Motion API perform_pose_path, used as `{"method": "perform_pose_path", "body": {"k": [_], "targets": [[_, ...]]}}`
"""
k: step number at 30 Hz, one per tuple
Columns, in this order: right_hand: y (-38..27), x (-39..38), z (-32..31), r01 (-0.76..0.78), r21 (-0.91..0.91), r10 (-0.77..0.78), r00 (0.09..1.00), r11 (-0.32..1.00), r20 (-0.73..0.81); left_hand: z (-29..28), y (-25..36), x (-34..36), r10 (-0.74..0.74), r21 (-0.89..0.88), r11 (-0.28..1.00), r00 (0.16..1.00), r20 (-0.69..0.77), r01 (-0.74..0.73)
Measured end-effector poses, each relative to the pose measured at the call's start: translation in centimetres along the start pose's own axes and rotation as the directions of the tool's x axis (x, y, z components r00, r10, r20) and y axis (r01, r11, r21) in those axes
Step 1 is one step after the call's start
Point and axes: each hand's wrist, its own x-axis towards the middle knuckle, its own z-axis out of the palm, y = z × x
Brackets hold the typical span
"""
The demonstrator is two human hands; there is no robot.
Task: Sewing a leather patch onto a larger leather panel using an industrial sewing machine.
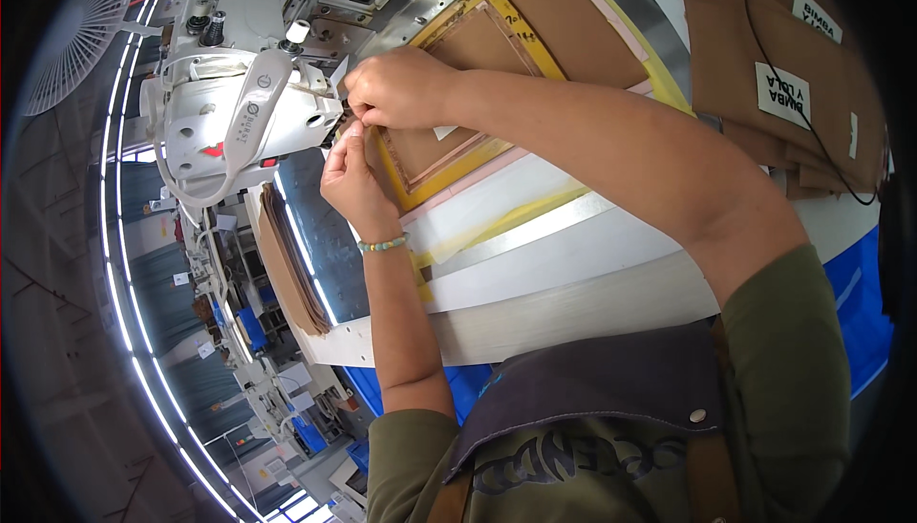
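My right hand (401, 88) reaches across the table to the head of a white sewing machine (205, 127), its fingers closed in a pinch. Just below it my left hand (358, 187), with a beaded bracelet (383, 244) at the wrist, is closed too. The fingertips of both hands meet beside the needle area. What they pinch is too small to make out. Under my right hand and forearm lies a yellow-edged template frame (523, 34) around a brown panel (475, 45). The needle itself is hidden.
Brown pieces with white printed labels (783, 95) are piled at the right, a black cable (778, 60) across them. A stack of brown sheets (287, 260) lies at the table's left edge. Blue bins (860, 289) stand below the table. A fan (81, 31) is at upper left.
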Motion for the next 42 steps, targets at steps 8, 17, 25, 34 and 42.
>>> {"method": "perform_pose_path", "body": {"k": [8, 17, 25, 34, 42], "targets": [[0.3, 0.0, 0.1, 0.020, 0.001, -0.019, 0.999, 1.000, -0.041, -0.7, 0.0, 0.5, 0.275, 0.279, 0.919, 0.960, 0.047, -0.277], [1.1, 0.4, 0.6, -0.174, -0.068, 0.171, 0.984, 0.982, -0.047, 0.1, 0.7, 0.6, 0.711, 0.642, 0.405, 0.666, 0.226, -0.651], [0.7, 0.6, 0.9, -0.226, -0.043, 0.223, 0.972, 0.973, -0.068, -0.9, 0.9, 2.0, 0.751, 0.672, 0.052, 0.473, 0.461, -0.738], [0.6, 0.7, 0.9, -0.212, -0.047, 0.208, 0.975, 0.976, -0.082, -1.3, 1.3, 2.1, 0.751, 0.669, -0.036, 0.421, 0.509, -0.743], [0.5, 0.5, 0.8, -0.219, -0.033, 0.217, 0.974, 0.975, -0.067, -1.8, 1.7, 2.3, 0.751, 0.645, -0.109, 0.362, 0.552, -0.756]]}}
